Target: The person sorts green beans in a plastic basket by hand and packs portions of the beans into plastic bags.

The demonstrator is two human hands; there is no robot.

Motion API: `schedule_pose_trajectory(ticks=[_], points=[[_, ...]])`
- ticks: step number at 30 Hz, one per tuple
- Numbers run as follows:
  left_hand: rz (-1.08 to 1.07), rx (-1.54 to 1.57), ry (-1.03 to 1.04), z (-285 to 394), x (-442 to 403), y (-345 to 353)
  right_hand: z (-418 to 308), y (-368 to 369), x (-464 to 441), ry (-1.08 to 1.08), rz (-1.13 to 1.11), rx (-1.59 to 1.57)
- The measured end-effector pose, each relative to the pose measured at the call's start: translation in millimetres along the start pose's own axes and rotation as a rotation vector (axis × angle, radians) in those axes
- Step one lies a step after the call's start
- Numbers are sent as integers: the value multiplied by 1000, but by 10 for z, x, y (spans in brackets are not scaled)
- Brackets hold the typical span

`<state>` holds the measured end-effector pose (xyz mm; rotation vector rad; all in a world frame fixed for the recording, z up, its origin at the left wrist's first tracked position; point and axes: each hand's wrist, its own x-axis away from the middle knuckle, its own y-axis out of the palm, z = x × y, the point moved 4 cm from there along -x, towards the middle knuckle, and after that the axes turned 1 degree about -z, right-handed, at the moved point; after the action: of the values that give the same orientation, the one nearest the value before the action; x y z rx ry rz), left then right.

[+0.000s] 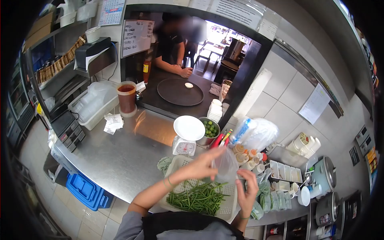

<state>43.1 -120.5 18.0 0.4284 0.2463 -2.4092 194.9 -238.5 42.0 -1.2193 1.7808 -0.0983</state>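
Observation:
A clear plastic bag (226,165) hangs between my two hands. My left hand (203,164) reaches across above the basket, its fingers at the bag's left side, index finger stretched out. My right hand (247,186) is at the bag's right edge, fingers bent; its grip is unclear. Below them, cut green beans (198,199) lie in a white perforated basket (229,204) close to my body. Just beyond the basket stands a white kitchen scale (185,147) with a round white plate (189,128) on top.
A metal pot of green limes (210,129) stands right of the scale. Sauce bottles (248,162) and bagged greens (265,200) line the right side. Left are a brown-liquid tub (127,100) and container basket (94,116). A person (172,50) leans behind the round tray (180,92).

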Motion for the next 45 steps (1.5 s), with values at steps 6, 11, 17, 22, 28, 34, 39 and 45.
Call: schedule_pose_trajectory(ticks=[6,11,17,22,28,34,39,45], points=[[314,-282,167,238,-500,-561,257,-23,197,91,89,-25],[410,-498,230,-38,-486,-727,385,21,300,146,68,-22],[363,-566,134,-778,-121,-765,960,462,608,320,-405,59],[454,-638,72,-744,199,-719,1091,1009,1142,162,-971,385],[649,-640,64,-534,555,-600,1226,1474,1432,-65,-1051,567],[498,-579,-85,-819,752,-267,1262,1616,1490,-140,-1152,557],[221,-542,-141,-1125,862,17,1338,1546,1285,18,-1243,376],[172,-486,-255,-1177,968,109,1367,1221,883,249,-1076,-21]])
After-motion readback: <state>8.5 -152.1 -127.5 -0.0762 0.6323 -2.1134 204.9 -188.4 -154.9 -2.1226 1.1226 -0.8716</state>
